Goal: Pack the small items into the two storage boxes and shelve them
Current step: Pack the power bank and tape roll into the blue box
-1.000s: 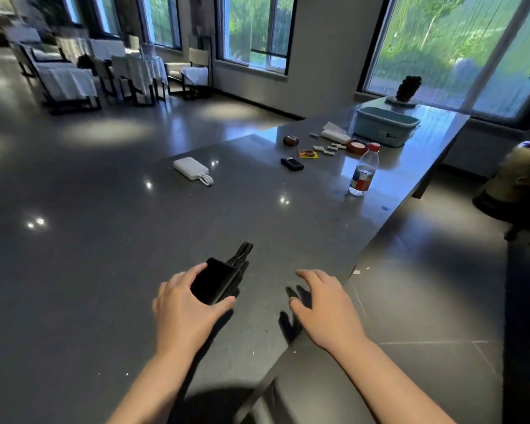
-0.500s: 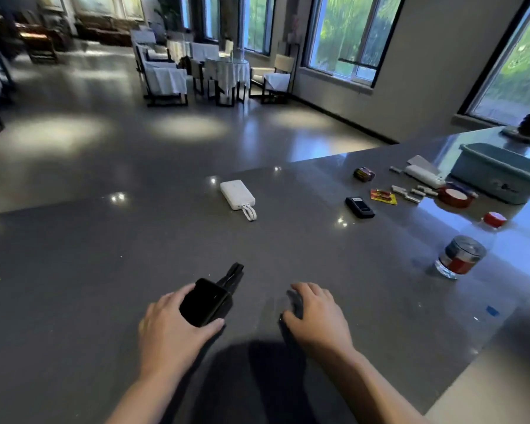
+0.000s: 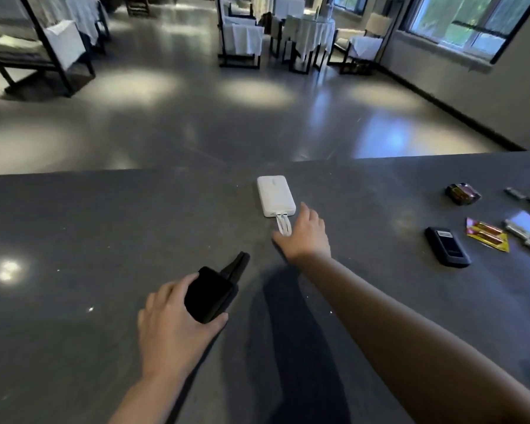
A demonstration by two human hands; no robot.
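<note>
My left hand grips a black power bank with a short black cable, resting on the dark table. A white power bank with a white looped cable lies further out. My right hand is stretched toward it with fingers spread, touching the cable end and the bank's near corner. To the right lie a small black device, a yellow pack of batteries, a dark wrapped item and some white sticks. No storage box is in view.
Beyond the table's far edge is a glossy floor with chairs and cloth-covered tables. A window is at the upper right. The table runs off the frame at right.
My right hand has left the spot beside the black power bank and reached forward to the white one. The view has swung left, so the teal box and bottle dropped out of sight.
</note>
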